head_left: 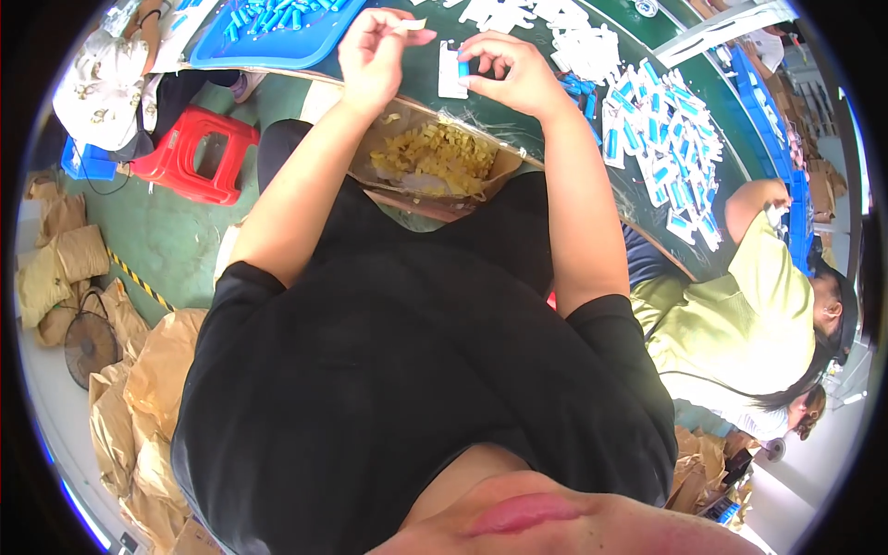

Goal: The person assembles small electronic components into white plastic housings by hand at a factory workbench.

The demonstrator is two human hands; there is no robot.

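Observation:
My right hand [514, 78] pinches a small blue cylinder [463, 68] between thumb and fingers. The cylinder lies along the right side of a flat white plastic piece [450, 76] on the table's near part. To its left, my left hand [374, 57] is raised with thumb and fingers pinched on a small pale yellowish strip [411, 25]. A blue tray [268, 57] of similar blue cylinders is beyond my left forearm. Right of my right hand, white pieces fitted with blue cylinders [662, 139] lie in a wide heap.
Plain white pieces [585, 51] are piled at the far side of the green table [421, 81]. Below the table edge, an open box [435, 157] holds many yellow scraps. A red stool [192, 157] stands at left. Co-workers sit on both sides, one in a yellow-green shirt [740, 324].

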